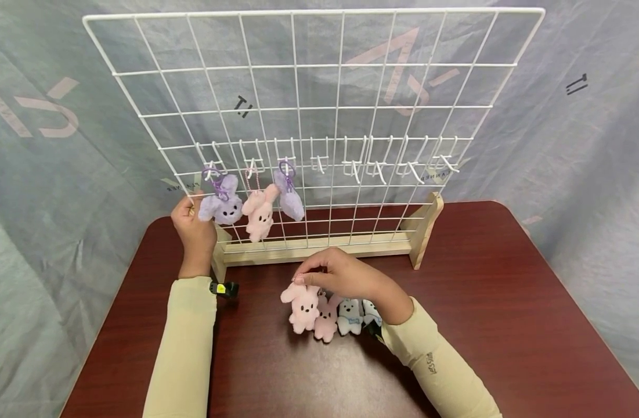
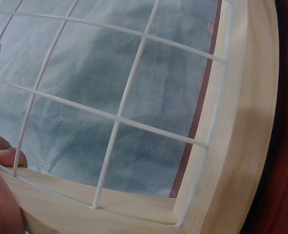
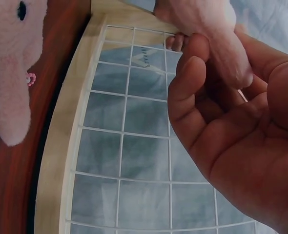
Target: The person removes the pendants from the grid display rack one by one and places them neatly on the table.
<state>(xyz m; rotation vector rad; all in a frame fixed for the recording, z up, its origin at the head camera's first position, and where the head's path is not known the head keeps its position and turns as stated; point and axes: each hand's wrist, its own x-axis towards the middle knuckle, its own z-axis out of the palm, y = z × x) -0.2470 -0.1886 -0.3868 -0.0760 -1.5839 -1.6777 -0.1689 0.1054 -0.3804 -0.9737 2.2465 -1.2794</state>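
Observation:
My left hand grips the left side of the white wire grid rack, low by its wooden stand. In the left wrist view its fingers curl round the frame's edge. Over the table my right hand pinches the top of a pink plush bunny keychain. One of that bunny's ears shows between the fingers in the right wrist view. Beside it lie another pink plush bunny and a white plush dog with a blue bow; a second white plush is partly hidden by my right wrist.
From hooks on the grid hang a purple plush bunny, a pink plush bunny and a purple plush turned sideways. Several bare white hooks continue to the right. Behind the dark red table hangs a grey curtain.

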